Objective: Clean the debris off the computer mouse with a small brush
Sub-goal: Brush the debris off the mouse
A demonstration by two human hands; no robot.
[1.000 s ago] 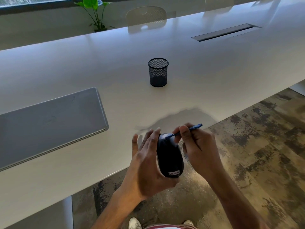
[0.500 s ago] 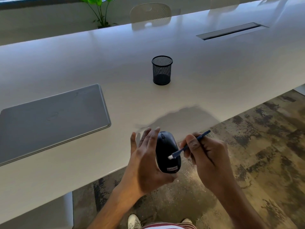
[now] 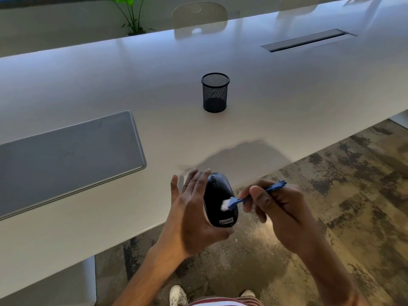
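The mouse (image 3: 220,200) is up in the air, over the near edge of the tabletop (image 3: 154,96). The left hand (image 3: 194,217) holds it from the side, thumb under its back end and fingers laid along its left side. The right hand (image 3: 280,208) pinches the blue brush (image 3: 254,196). Its white bristles touch the back of the mouse.

The left grip looks loose. A hard push with the brush could knock the mouse out, and it could fall to the floor (image 3: 331,195). The brush is thin, so it could slip in the pinch.

The black mesh cup (image 3: 215,92) stands well apart on the tabletop. It looks empty. A closed laptop (image 3: 66,155) lies to the left.
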